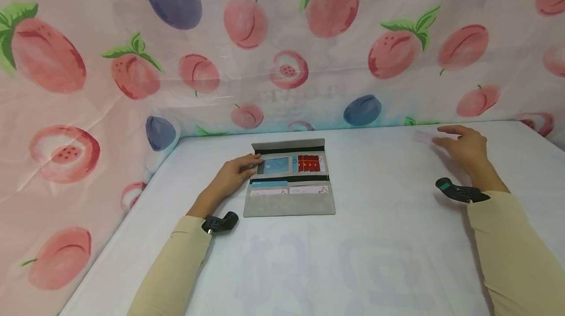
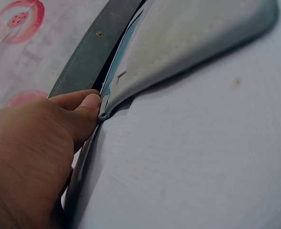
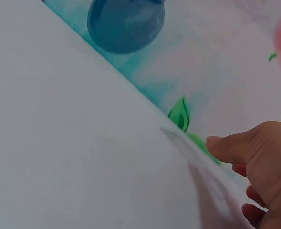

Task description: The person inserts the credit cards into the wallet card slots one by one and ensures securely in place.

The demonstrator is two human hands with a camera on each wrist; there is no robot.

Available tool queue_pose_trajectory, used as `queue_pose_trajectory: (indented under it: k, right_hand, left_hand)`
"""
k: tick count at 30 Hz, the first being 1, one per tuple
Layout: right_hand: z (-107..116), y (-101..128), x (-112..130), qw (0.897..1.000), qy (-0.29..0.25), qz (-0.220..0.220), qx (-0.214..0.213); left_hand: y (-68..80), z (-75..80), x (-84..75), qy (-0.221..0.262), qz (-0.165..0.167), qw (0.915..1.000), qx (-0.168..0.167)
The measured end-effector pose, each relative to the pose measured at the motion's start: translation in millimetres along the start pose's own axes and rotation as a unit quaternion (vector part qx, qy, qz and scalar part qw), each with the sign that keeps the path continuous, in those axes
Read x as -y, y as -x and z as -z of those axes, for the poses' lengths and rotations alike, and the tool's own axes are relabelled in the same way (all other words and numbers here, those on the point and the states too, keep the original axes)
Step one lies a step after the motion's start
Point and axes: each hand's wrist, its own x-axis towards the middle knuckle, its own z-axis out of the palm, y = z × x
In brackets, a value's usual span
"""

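Note:
A grey wallet (image 1: 289, 205) lies unfolded on the white table, its top flap tilted up. Blue cards (image 1: 275, 165), red slips (image 1: 308, 163) and white cards marked VIP (image 1: 309, 190) fill its pockets. At its left edge my left hand (image 1: 231, 174) pinches the wallet between thumb and fingers, as the left wrist view shows close up. Far to the right, my right hand (image 1: 465, 149) holds a thin pale pinkish card (image 1: 423, 137) that points left from the fingers. Seen from the right wrist, the card (image 3: 190, 150) is nearly edge-on; its grip is partly hidden.
Behind the table hangs a fruit-printed cloth (image 1: 326, 61), which also runs along the left side. White cloth covers the table (image 1: 375, 237). A dark wrist device (image 1: 220, 222) sits on the left wrist, another (image 1: 461, 191) on the right. A metal snap (image 2: 99, 34) shows on the wallet flap.

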Motion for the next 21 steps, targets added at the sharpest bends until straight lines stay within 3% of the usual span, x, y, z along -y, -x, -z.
queue_pose_trajectory:
  k: [5, 21]
  right_hand:
    - [-4.2, -0.6, -11.9, 1.000, 0.013, -0.027, -0.010]
    - [-7.9, -5.2, -16.2, 0.996, 0.090, -0.013, 0.013]
  left_hand:
    - [0.0, 0.3, -0.2, 0.000, 0.003, 1.0000, -0.001]
    - [1.2, 1.3, -2.6, 0.001, 0.000, 1.0000, 0.000]
